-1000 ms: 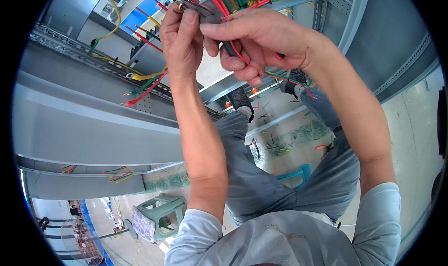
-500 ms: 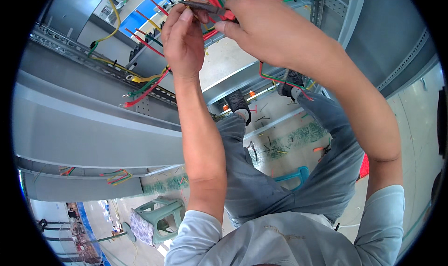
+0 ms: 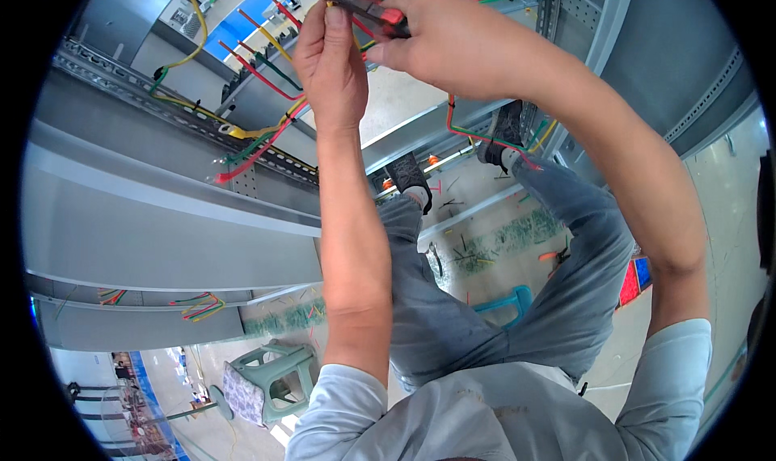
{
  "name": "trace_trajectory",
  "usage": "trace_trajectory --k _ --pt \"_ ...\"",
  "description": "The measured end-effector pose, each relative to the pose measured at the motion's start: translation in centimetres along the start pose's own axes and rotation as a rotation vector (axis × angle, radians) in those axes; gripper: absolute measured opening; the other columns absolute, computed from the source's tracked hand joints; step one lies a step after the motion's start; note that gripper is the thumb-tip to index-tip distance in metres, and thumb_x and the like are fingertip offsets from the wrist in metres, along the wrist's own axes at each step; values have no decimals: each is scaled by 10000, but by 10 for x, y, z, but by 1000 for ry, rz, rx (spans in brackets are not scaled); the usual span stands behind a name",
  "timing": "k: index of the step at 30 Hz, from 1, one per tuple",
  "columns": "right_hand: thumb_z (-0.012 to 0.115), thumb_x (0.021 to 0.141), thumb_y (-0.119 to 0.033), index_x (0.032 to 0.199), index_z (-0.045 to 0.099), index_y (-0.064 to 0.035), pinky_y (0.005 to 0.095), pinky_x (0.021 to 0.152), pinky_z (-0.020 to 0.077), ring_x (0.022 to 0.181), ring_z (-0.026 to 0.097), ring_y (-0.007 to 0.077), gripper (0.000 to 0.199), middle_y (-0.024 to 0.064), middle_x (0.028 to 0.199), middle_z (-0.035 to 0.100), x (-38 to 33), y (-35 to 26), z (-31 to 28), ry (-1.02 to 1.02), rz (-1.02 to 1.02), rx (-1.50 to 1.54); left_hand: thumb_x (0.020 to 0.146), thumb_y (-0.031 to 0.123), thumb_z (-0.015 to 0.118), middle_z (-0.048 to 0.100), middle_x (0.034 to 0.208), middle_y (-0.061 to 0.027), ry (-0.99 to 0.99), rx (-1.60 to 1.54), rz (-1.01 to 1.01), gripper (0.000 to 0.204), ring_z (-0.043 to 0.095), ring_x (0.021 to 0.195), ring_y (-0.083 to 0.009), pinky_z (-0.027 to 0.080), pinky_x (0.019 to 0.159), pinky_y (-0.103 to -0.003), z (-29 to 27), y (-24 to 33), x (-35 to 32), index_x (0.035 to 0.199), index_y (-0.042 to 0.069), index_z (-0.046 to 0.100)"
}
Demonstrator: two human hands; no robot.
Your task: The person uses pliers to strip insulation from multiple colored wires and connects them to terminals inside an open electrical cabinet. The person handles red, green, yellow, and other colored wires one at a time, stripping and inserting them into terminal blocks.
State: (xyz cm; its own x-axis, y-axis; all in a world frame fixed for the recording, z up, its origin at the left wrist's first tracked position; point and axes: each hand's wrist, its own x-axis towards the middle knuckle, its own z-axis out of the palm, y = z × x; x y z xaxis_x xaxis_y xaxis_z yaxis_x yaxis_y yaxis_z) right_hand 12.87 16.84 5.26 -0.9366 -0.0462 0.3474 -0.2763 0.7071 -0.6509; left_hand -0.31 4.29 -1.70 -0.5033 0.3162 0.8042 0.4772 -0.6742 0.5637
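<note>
Up at the top of the view, my right hand [image 3: 457, 44] is closed around pliers [image 3: 360, 6] with dark jaws and red grips. Their jaws point up and left, across the fingertips of my left hand [image 3: 335, 69]. That left hand is closed, thumb and fingers pinching a wire [image 3: 329, 2] of which only a small yellow bit shows beside the jaws. Whether the jaws bite on it I cannot tell. Several red, yellow and green wires [image 3: 267, 77] stick out left of my left hand. Lower down, a bundle of wires with lugs [image 3: 234, 170] hangs off the perforated rail.
Grey cabinet panels [image 3: 170, 234] and a perforated rail [image 3: 105, 69] stand on the left, a metal post [image 3: 610, 36] on the right. Between my legs is a blue plastic stool [image 3: 509, 307]. An orange-handled tool [image 3: 554, 256] and wire scraps lie on the floor. A green stool [image 3: 279, 380] stands lower left.
Both hands have shifted slightly, the left one to the right and up. The pliers have turned, their jaws now slanting more steeply up to the left.
</note>
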Motion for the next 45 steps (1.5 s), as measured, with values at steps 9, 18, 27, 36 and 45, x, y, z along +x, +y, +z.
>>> trace_trajectory --k 9,18,27,36,45 --pt "681 946 -272 819 616 -26 284 502 451 555 564 126 284 25 656 582 12 9 1 -139 112 290 1091 222 485 688 1200 -197 28 10 3 322 632 1216 -296 464 1088 -432 -7 -2 7 1287 -17 576" --pt "681 931 -391 995 694 -29 299 647 530 797 711 163 368 89 831 740 -57 58 16 -308 397 821 1092 193 482 716 1079 -149 -38 -40 103 205 637 1184 -352 434 1108 -479 -17 -7 16 1144 36 605" --pt "608 965 -521 1066 725 -29 259 700 446 762 576 86 516 22 811 715 -25 44 8 -301 281 443 1079 178 500 707 1046 -143 1 -7 88 189 658 1132 -319 435 1074 -451 -12 -3 12 1136 28 600" --pt "640 984 -466 1079 673 25 271 609 573 736 707 164 501 124 842 721 -1 20 -14 -426 187 675 1066 167 513 670 992 -110 116 -89 -48 198 669 1084 -266 492 970 -400 -1 6 4 1149 8 599" --pt "484 1071 -406 1162 635 61 358 669 640 800 750 287 500 188 909 718 0 20 1 -663 213 1181 1016 238 483 667 1010 -189 42 -30 -28 285 650 969 -291 515 882 -379 -6 15 0 1141 1 578"
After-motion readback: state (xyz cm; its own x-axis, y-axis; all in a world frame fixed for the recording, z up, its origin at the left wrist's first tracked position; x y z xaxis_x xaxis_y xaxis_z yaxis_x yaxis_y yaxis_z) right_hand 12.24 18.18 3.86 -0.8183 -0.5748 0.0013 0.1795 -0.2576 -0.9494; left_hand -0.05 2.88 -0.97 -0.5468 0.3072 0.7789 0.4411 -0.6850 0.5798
